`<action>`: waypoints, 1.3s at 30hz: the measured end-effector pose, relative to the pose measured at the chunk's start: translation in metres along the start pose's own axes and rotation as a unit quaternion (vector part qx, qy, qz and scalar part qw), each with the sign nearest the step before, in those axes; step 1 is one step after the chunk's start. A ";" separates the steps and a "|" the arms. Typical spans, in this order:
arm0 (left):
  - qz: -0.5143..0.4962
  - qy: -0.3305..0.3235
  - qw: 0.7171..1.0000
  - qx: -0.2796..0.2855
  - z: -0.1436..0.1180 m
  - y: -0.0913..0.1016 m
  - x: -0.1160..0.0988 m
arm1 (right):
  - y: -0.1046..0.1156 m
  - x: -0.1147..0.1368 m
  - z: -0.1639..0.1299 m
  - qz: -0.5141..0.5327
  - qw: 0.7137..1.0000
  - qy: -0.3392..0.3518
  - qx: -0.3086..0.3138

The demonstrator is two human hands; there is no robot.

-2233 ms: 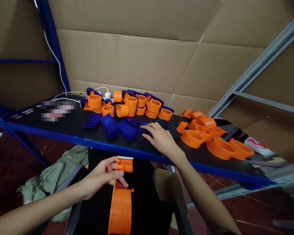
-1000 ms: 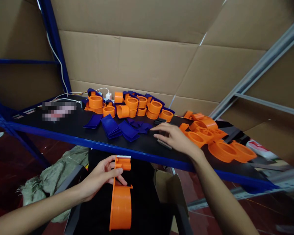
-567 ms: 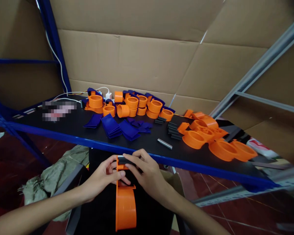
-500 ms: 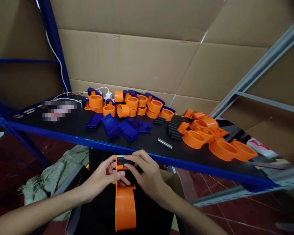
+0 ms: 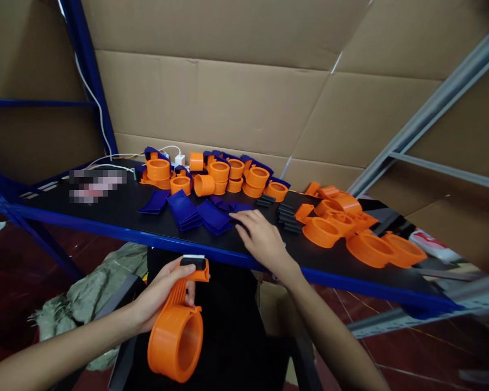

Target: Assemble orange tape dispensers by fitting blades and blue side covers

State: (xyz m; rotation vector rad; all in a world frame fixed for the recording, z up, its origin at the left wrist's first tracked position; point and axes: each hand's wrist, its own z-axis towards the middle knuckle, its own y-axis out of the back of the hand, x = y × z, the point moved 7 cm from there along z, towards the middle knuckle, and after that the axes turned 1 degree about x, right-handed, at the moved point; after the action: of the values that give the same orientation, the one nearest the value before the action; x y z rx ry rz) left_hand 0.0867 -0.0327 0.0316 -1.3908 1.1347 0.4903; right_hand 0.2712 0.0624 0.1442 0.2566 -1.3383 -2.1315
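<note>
My left hand (image 5: 169, 285) grips an orange tape dispenser (image 5: 169, 342) by its ribbed neck, in front of the shelf edge. The dispenser's round hub hangs downward. At its top sit a black strip (image 5: 193, 264) and a white toothed blade (image 5: 194, 256), with my thumb against the black strip. Over the shelf, my right hand (image 5: 263, 239) is open, fingers stretched toward a heap of small dark blue pieces (image 5: 227, 205); whether the fingertips touch them I cannot tell. Stacked blue plates (image 5: 184, 210) lie left of it. Several black strips (image 5: 288, 218) lie to its right.
On the black shelf (image 5: 118, 209), orange dispensers with blue parts (image 5: 219, 171) stand along the back, near a white charger (image 5: 180, 159). More orange dispenser bodies (image 5: 324, 231) pile at the right. A blue rail (image 5: 146, 236) edges the shelf; cardboard (image 5: 228, 103) walls the back.
My right hand has let go of the dispenser and moved up over the shelf, covering the silver metal tube. My left hand has turned the dispenser, so its round opening now shows.
</note>
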 end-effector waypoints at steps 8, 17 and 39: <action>0.009 0.008 1.000 0.014 0.002 0.000 0.002 | -0.013 -0.033 0.033 -0.136 0.986 -0.045 0.087; 0.006 0.017 1.000 0.024 0.000 -0.001 0.002 | -0.008 -0.030 0.035 -0.118 0.989 -0.035 0.080; 0.013 -0.036 0.999 0.024 -0.009 -0.013 -0.013 | -0.023 0.056 -0.040 0.353 0.925 -0.055 0.133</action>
State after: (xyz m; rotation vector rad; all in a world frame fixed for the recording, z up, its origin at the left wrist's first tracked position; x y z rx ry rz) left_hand 0.0892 -0.0393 0.0514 -1.3076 1.1001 0.5243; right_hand 0.2361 0.0071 0.1137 -0.2215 -1.4944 -1.3781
